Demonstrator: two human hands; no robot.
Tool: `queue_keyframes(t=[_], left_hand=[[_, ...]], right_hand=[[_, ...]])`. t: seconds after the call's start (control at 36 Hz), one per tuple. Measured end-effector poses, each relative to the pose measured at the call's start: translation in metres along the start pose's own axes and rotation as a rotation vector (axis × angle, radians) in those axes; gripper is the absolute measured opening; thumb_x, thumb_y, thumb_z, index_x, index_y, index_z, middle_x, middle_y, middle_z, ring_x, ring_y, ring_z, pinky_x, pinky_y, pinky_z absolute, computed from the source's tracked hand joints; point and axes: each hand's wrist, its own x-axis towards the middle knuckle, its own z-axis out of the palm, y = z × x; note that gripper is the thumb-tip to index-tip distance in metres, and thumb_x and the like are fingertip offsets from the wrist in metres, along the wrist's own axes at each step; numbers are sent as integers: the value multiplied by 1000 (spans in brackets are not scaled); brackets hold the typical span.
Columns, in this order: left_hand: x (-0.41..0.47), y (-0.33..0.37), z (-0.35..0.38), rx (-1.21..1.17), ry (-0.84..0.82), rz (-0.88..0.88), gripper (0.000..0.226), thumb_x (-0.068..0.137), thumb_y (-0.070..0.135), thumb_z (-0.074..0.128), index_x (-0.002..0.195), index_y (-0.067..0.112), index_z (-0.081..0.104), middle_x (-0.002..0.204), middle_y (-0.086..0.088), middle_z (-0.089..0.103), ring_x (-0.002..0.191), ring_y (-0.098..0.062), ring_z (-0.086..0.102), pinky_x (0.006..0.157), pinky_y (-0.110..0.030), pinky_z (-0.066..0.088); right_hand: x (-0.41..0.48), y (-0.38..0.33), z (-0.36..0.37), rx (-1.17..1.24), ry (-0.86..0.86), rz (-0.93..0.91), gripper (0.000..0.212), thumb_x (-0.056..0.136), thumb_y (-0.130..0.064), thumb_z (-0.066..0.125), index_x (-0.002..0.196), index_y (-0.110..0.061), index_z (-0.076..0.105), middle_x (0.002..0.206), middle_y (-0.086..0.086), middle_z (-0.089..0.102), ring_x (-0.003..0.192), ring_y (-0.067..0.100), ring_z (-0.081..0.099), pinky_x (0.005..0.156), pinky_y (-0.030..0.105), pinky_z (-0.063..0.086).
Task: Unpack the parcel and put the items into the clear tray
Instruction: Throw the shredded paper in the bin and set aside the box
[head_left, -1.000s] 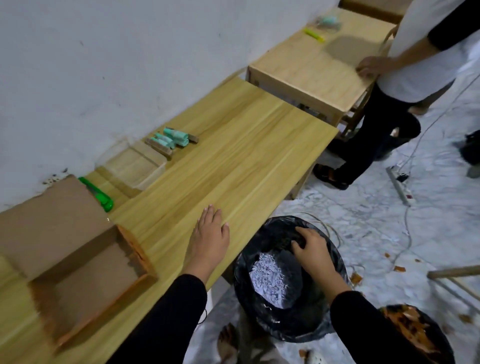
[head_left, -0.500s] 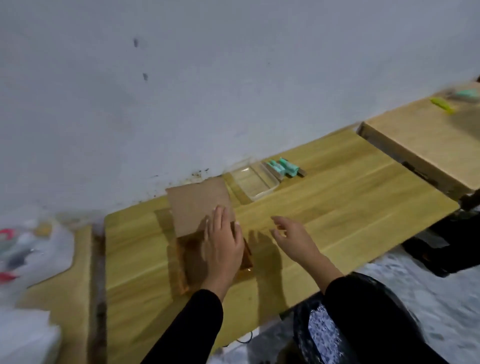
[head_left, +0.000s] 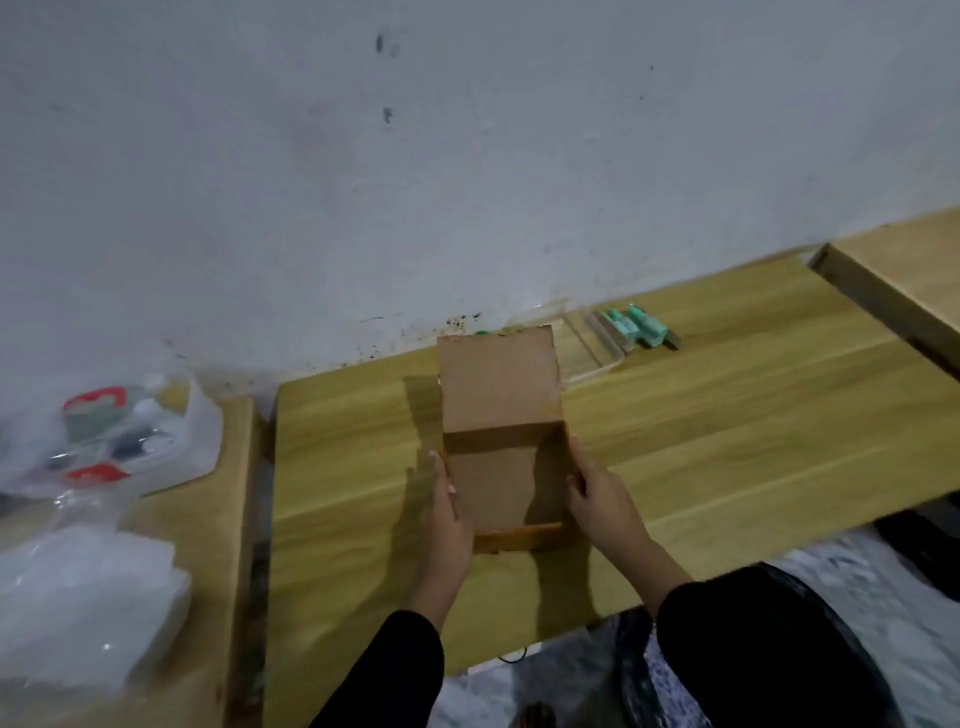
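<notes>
Against a scuffed white wall, the pale wooden table (head_left: 701, 441) holds an open, empty-looking brown cardboard box (head_left: 501, 447). The left hand (head_left: 448, 512) and right hand (head_left: 602, 501) clasp its sides, so unpacking seems finished; the clear plastic tray (head_left: 584, 353) sits just behind, and the green-capped items (head_left: 636, 326) beside it likely go in next.

A wooden table (head_left: 727, 441) is set against the wall. On it are seen an open cardboard box (head_left: 501, 441), a clear tray (head_left: 587, 353) and green-capped tubes (head_left: 634, 327).

Single head-worn wide-angle view, looking forward and down from above the near edge of the wooden surface (head_left: 727, 441), facing the white wall (head_left: 467, 182), close over the open cardboard box (head_left: 501, 415), both forearms entering from below, no second view.
</notes>
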Motion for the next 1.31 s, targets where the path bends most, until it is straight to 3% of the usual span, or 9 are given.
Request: queue_keyframes(t=[0.17, 0.31, 0.39, 0.53, 0.67, 0.78, 0.89, 1.03, 1.31], left_hand=[[-17, 51, 73, 11, -133, 137, 56, 101, 15, 30, 148, 33, 6, 81, 15, 44, 59, -12, 43, 51, -27, 35], [-69, 98, 155, 22, -336, 256, 55, 101, 17, 28, 148, 36, 4, 111, 5, 54, 54, -7, 36, 48, -23, 31], [-108, 115, 204, 29, -471, 307, 54, 102, 19, 27, 148, 36, 6, 107, 16, 47, 61, 0, 34, 62, -27, 37], [-161, 113, 267, 115, -642, 341, 49, 101, 27, 27, 147, 37, 13, 103, -2, 58, 72, -17, 53, 63, -29, 38], [-191, 89, 300, 207, -716, 305, 45, 101, 32, 27, 145, 38, 21, 96, 1, 51, 72, -8, 47, 72, -33, 43], [-191, 61, 317, 264, -734, 226, 46, 101, 33, 25, 147, 38, 17, 107, -4, 57, 79, -9, 49, 81, -36, 48], [-180, 38, 329, 299, -739, 169, 47, 101, 33, 26, 147, 37, 16, 131, -6, 52, 98, -15, 50, 82, -29, 43], [-170, 20, 339, 449, -719, 163, 52, 100, 32, 32, 149, 20, 19, 153, -4, 27, 139, -23, 28, 109, -36, 28], [-171, 30, 351, 489, -732, 224, 50, 100, 30, 36, 145, 12, 28, 153, -6, 26, 140, -22, 27, 114, -33, 24]], right_hand=[[-34, 62, -78, 64, 155, 128, 57, 95, -16, 41, 146, -30, 20, 84, 11, 60, 67, 22, 53, 50, 27, 36], [-91, 140, -146, 18, 312, 283, 56, 93, -16, 42, 145, -30, 25, 88, 18, 64, 71, 30, 59, 52, 35, 40], [-139, 185, -176, 22, 376, 380, 58, 91, -14, 43, 145, -30, 26, 97, 18, 65, 79, 30, 60, 64, 40, 49], [-212, 247, -194, 68, 424, 489, 58, 93, -15, 41, 145, -33, 23, 122, 9, 60, 97, 24, 59, 76, 37, 51], [-249, 297, -175, 110, 379, 566, 58, 92, -16, 42, 144, -33, 25, 122, 14, 58, 98, 28, 58, 81, 44, 53], [-249, 321, -148, 136, 315, 612, 58, 91, -12, 44, 144, -25, 28, 121, 12, 59, 96, 24, 58, 71, 26, 44], [-241, 336, -126, 196, 277, 652, 52, 90, -11, 47, 140, -15, 37, 125, 10, 60, 108, 24, 57, 81, 24, 43], [-234, 348, -105, 186, 140, 715, 52, 93, -22, 48, 141, -8, 34, 143, 12, 43, 129, 26, 43, 105, 35, 38], [-221, 344, -115, 185, 90, 674, 48, 95, -23, 47, 139, -6, 37, 145, 11, 40, 133, 25, 39, 108, 33, 33]])
